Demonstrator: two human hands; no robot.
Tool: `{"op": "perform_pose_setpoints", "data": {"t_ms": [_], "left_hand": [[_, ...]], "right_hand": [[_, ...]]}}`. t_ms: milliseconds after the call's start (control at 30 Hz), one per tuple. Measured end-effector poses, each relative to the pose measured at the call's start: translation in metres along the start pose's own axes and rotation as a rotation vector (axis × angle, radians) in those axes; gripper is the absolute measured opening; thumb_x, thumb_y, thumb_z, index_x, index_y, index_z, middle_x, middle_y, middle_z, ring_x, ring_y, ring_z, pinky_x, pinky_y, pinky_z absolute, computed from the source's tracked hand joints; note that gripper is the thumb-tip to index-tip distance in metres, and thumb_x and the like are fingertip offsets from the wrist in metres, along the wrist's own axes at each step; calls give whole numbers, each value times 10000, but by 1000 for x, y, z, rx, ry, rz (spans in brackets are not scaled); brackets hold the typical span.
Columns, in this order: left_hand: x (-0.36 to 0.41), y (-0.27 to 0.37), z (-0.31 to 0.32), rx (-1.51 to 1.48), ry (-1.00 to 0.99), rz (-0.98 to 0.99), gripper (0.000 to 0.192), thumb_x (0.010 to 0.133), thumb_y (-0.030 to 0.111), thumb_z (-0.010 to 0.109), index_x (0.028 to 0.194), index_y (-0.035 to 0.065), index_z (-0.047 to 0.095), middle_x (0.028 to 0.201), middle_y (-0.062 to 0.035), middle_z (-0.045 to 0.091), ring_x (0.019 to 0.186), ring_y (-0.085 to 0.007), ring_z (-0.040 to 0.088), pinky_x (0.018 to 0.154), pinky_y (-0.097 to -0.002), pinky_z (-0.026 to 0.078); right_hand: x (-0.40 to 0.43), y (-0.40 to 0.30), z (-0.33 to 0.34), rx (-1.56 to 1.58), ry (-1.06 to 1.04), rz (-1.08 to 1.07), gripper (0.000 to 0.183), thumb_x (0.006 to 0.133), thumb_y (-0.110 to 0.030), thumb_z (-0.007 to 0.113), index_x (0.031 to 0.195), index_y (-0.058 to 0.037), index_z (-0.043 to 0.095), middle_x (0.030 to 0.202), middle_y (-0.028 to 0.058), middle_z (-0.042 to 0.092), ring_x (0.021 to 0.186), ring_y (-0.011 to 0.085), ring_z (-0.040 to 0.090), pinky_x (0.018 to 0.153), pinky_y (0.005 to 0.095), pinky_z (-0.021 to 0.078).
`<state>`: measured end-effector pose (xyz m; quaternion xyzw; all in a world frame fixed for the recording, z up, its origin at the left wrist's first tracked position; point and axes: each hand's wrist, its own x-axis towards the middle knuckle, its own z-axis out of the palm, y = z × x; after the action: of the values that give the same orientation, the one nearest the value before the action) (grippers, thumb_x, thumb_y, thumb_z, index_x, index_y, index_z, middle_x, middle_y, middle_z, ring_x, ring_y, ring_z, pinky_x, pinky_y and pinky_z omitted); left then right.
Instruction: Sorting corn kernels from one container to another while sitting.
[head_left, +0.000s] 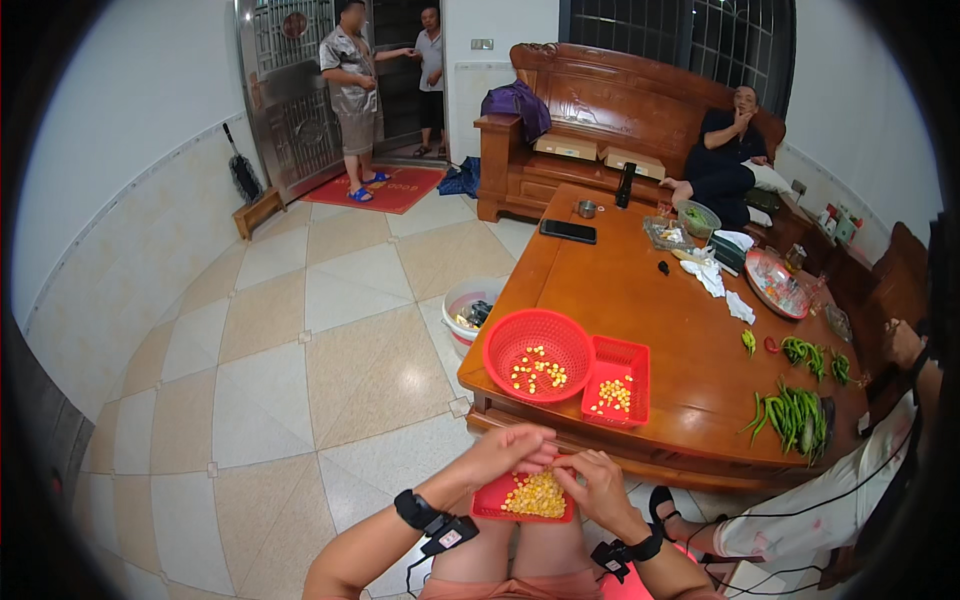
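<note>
A red plastic basket (484, 504) rests on my thighs, heaped with yellow corn kernels (536, 496). My left hand (521, 452) hovers over the basket's far edge, palm tilted inward with the fingers loosely curled; whether something lies in it is hidden. At the basket's far right corner is my right hand (596, 480), its thumb and fingertips bent down beside the kernels. What those fingertips hold is too small to tell. Beyond my hands, on the table's near corner, a round red colander (499, 337) and a rectangular red basket (636, 367) each contain scattered kernels.
The wooden table (645, 292) also bears green chili peppers (787, 420), a phone (568, 231) and crumpled tissues (705, 276). A waste bin (454, 319) stands by its left side. Someone in pale trousers (810, 517) is close on my right; several people are farther back.
</note>
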<state>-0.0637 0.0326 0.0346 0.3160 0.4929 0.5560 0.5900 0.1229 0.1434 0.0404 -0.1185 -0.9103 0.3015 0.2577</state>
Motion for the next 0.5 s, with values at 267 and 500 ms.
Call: {"op": "perform_pose_setpoints", "data": {"t_ms": [267,500], "left_hand": [[-19,-52,0,152,-35,-133,494,1024,312,499,1419,20,448,1297,-80,576,1176,-121,526,1012,-259,419],[-4,-68,5,457,35,-7,545,988,291,548,1413,-20,409,1255,-136,592,1130,-160,566,937,-277,463]], "right_hand": [[-5,8,7,-76,-58,9,104,849,-118,674,930,-54,678,860,108,661,842,303,611,773,398,468],[-8,13,9,-82,-79,28,106,847,-129,676,924,-55,676,868,101,663,851,304,608,799,399,477]]}}
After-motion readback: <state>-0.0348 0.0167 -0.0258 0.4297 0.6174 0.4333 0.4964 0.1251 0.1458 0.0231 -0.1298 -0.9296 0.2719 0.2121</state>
